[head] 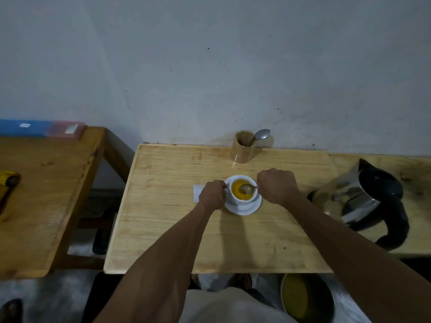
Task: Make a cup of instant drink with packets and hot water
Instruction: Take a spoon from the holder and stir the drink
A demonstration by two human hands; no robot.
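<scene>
Orange drink being stirred in a white cup (244, 194) on its saucer (242, 207), mid-worktop (163, 229).
Right hand (277, 185) pinches the spoon (247, 188); left hand (212, 194) grips the cup's side, likely its handle. Best to stir slowly, bowl kept low, the cup steadied against slopping. Counted: one cup, one saucer, two spoons (the second (260, 135) in the wooden holder (243, 148) at the far edge), one kettle (363, 201) at the right edge, one white packet (198, 191) beside the left hand.

A round white ceramic cup (244, 197) held orange-yellow liquid (242, 191) on a white round saucer (243, 207). The pale wooden table (210, 229) showed streaked grain. The steel kettle (363, 201) was silver with black handle and lid.
</scene>
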